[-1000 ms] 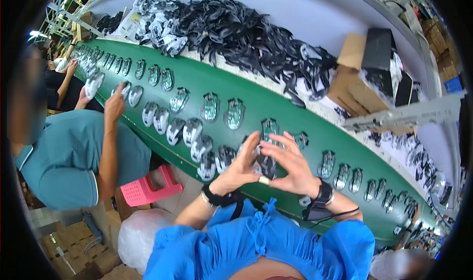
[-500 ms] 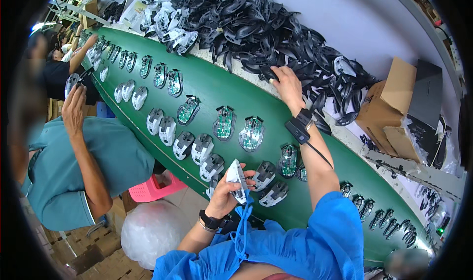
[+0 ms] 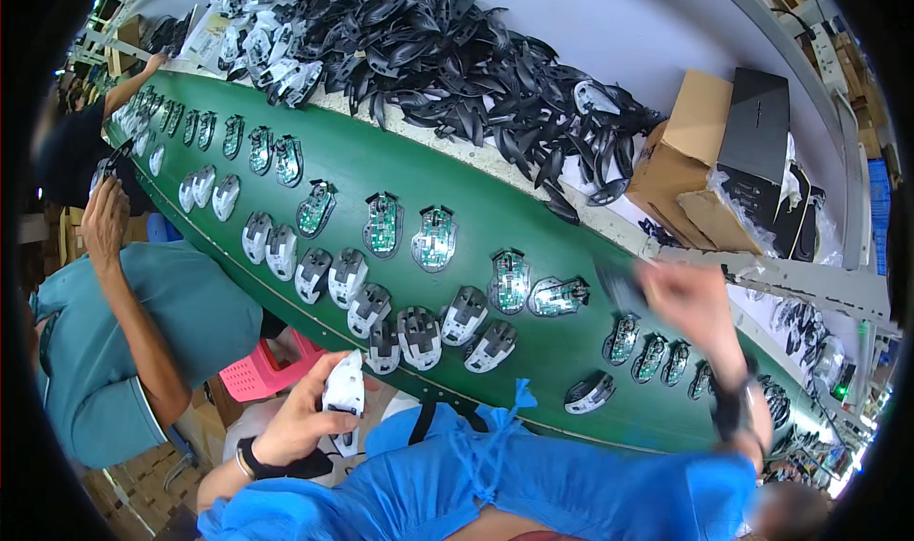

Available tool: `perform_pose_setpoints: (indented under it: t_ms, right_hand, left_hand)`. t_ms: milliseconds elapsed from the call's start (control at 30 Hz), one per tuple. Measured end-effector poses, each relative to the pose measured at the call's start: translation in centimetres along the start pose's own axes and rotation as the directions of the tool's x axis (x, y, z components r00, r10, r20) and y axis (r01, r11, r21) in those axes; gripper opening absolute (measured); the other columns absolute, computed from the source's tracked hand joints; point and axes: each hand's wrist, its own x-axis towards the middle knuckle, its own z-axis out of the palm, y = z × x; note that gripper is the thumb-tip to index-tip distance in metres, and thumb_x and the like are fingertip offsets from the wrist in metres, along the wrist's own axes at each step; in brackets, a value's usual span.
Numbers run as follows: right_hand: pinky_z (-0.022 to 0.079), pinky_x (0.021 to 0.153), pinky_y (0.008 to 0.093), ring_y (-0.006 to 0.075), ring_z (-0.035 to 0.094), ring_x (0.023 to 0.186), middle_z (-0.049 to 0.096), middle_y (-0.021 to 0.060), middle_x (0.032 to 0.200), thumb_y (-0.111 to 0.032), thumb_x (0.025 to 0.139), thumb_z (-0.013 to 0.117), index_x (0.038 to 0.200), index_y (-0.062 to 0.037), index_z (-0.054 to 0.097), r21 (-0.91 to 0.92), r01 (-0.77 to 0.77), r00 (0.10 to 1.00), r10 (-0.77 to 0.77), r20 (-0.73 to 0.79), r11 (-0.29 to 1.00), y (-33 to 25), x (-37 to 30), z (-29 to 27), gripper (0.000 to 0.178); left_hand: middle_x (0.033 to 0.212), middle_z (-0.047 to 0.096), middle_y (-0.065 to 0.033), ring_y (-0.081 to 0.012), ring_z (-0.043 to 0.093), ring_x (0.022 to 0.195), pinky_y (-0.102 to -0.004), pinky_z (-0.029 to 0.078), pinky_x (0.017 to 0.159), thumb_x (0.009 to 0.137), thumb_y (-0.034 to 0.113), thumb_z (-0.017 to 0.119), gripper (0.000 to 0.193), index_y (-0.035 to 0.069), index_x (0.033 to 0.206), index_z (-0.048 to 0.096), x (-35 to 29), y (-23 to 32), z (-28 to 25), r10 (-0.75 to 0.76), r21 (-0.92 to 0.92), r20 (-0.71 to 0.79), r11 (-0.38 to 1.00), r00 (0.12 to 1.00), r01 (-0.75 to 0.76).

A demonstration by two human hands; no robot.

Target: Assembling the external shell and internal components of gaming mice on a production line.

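Observation:
My left hand (image 3: pixel 290 425) is closed around a white and grey computer mouse shell (image 3: pixel 344 389), tilted on its side near the belt's front edge. To the right, my right hand (image 3: pixel 690 298) is smeared by motion above the green belt. At its fingertips is a blurred black curved plastic piece (image 3: pixel 621 286), like those in the heap. Below that hand lies a mouse base with its circuit board showing (image 3: pixel 621 339). Between my hands, white and grey mouse shells (image 3: pixel 419 336) stand in a row, with open mouse bases with green boards (image 3: pixel 435 239) behind them.
A large heap of black curved plastic pieces (image 3: pixel 447 55) lies along the far ledge, white shells (image 3: pixel 271 50) at its left end. An open cardboard box (image 3: pixel 681 150) stands at the far right. On my left a co-worker in a teal shirt (image 3: pixel 143 322) sits by a pink stool (image 3: pixel 271 365).
My view has shifted right. My right hand has left the black heap and swung right and nearer with a dark piece. My left hand, still holding the mouse shell, has moved left and lower.

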Motion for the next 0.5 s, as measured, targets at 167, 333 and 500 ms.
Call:
perform_pose_setpoints:
  t_ms: [167, 333, 500]
  right_hand:
    - [0.048, 0.066, 0.0302, 0.0200, 0.062, 0.066, 0.067, 0.0081, 0.071, 0.003, 0.063, 0.062, 0.078, -0.0065, 0.072, -0.056, -0.199, 0.963, 0.206, 0.174, 0.978, -7.2, -13.3, -5.8, 0.020]
    - [0.046, 0.060, 0.0282, 0.0113, 0.056, 0.062, 0.067, 0.0074, 0.074, -0.004, 0.071, 0.062, 0.086, -0.0009, 0.068, 0.117, 0.344, 0.927, -0.357, 0.119, 0.932, -10.2, -1.5, -2.2, 0.017]
    - [0.048, 0.066, 0.0215, 0.0046, 0.057, 0.073, 0.065, 0.0000, 0.082, -0.006, 0.079, 0.068, 0.092, -0.0021, 0.066, 0.365, 0.445, 0.895, -0.390, -0.217, 0.818, -6.0, 0.2, 5.0, 0.014]
  left_hand:
    - [0.115, 0.059, -0.0091, -0.0149, 0.059, 0.092, -0.0279, 0.047, 0.085, 0.077, 0.007, 0.067, 0.064, 0.002, 0.134, 0.039, -3.4, -0.6, 2.3, -0.374, 0.092, -0.006, 0.923, 0.927, 0.373]
    - [0.097, 0.063, -0.0110, -0.0139, 0.060, 0.084, -0.0266, 0.050, 0.074, 0.077, 0.020, 0.069, 0.055, -0.006, 0.119, 0.047, 0.7, 8.8, 9.0, -0.295, 0.571, 0.022, 0.788, 0.955, 0.230]
    - [0.108, 0.056, -0.0094, -0.0139, 0.053, 0.100, -0.0299, 0.047, 0.083, 0.074, 0.012, 0.070, 0.063, 0.002, 0.130, 0.044, 6.7, 4.2, 6.3, 0.009, 0.588, 0.516, 0.724, 0.857, -0.362]
